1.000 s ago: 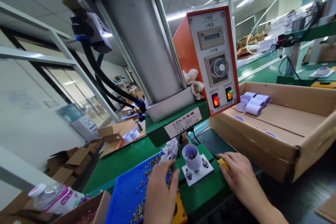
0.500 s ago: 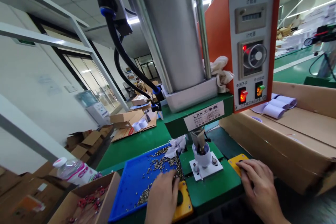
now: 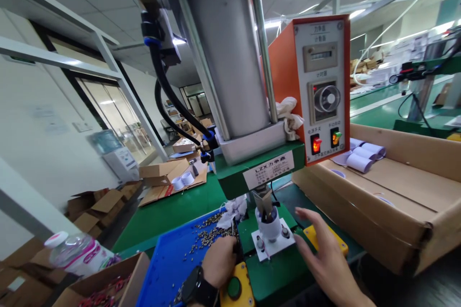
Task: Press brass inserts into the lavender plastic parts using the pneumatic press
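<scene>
A white plastic cup-shaped part (image 3: 269,226) sits upright on the white fixture plate (image 3: 274,244) of a green press, with the press tool (image 3: 265,204) down inside it. My right hand (image 3: 322,254) hovers open just right of the part, fingers spread, over a yellow button box (image 3: 336,244). My left hand (image 3: 219,263), wearing a dark watch, is curled at the edge of a blue tray (image 3: 169,264) of small metal pieces (image 3: 207,235); what its fingers pinch is hidden. A second yellow button box with a green button (image 3: 235,289) lies beside it.
The press cylinder (image 3: 230,57) and orange control box (image 3: 320,86) rise ahead. A large cardboard box (image 3: 392,201) with white parts (image 3: 362,156) stands right. A water bottle (image 3: 77,254) and a small carton of red pieces (image 3: 104,290) sit lower left. Flattened cartons lie beyond.
My right hand has lifted off the yellow button box and moved left toward the white part, fingers spread. My left hand has left its button box and curled at the tray's edge.
</scene>
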Motion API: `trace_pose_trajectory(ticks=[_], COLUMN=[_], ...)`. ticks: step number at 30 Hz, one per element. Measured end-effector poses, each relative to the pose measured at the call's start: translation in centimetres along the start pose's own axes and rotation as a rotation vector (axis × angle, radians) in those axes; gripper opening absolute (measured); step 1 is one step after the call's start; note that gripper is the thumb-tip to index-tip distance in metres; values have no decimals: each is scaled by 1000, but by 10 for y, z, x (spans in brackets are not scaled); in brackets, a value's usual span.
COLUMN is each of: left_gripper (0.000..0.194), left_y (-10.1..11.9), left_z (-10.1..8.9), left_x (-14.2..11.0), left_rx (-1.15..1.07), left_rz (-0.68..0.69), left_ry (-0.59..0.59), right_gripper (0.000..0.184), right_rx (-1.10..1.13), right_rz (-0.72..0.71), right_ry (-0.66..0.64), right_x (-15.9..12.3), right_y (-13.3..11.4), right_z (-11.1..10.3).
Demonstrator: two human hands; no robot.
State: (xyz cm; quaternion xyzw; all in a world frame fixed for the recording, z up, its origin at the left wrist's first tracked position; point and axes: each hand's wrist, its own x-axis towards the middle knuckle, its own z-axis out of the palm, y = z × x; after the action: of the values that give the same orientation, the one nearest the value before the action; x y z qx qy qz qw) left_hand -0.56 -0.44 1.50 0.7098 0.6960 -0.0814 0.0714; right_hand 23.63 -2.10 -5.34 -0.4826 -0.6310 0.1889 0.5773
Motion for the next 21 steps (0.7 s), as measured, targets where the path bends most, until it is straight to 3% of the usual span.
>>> trace_pose_trajectory(ticks=[3,5,7,9,11,18,21], left_gripper=[25,26,26,28,28,27,28], left_y=[0,0,0,-1,-2,-2,-1], left_z=[3,5,7,9,11,11,10], left_x=[0,-2,-4,-5,-6,-4,-2], left_rx=[8,15,21,23,19,-15,-22], left_rz=[-19,-35,-49,-54,-48,-25,-4], left_ry=[27,44,57,68,78,95,106], right_gripper=[67,72,71,68,66,67,57], right_rx=[315,508,597,565,508,413,310], right_rz=[30,35,47,57,52,4,-31], right_ry=[-239,-307,-211,-30,68,156,29], right_x=[23,34,36,27,12,-46,-76], right_y=[-27,-39,-43,-42,-40,-45,-45], right_z=[13,24,36,47,55,51,47])
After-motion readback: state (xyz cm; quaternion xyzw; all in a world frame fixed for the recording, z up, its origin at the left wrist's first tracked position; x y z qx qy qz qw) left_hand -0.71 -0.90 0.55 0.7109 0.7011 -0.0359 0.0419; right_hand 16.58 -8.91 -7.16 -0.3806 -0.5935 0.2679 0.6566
